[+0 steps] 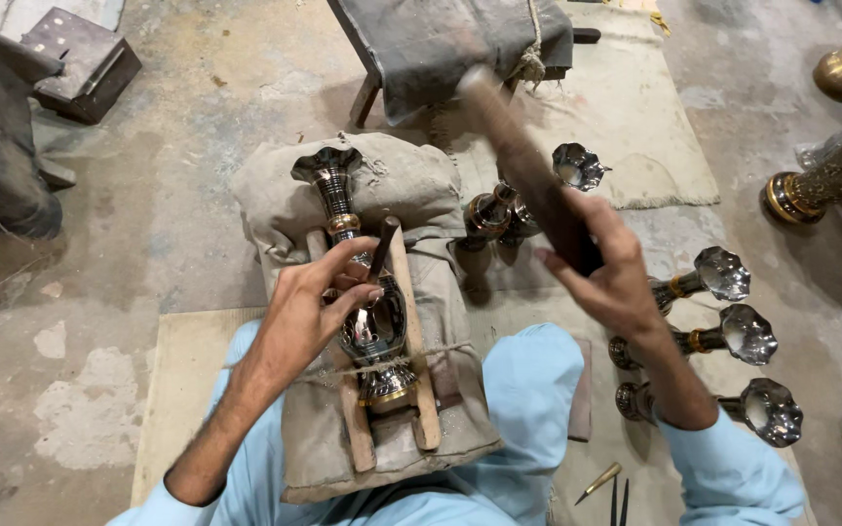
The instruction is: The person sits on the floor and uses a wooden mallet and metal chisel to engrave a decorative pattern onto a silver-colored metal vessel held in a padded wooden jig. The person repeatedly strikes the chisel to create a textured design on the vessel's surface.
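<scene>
Chisel set on a metal vase, hammer raised

The left hand (319,297) pinches a chisel (382,244) against the metal vase (367,292), lashed between wooden slats (419,370) on a cloth cushion (411,195); the right hand (601,268) clenches a wooden hammer (518,156).

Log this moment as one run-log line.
left hand: holds chisel on metal vase | right hand: raised, gripping wooden mallet | vase: between wooden strips on padded cushion
</scene>
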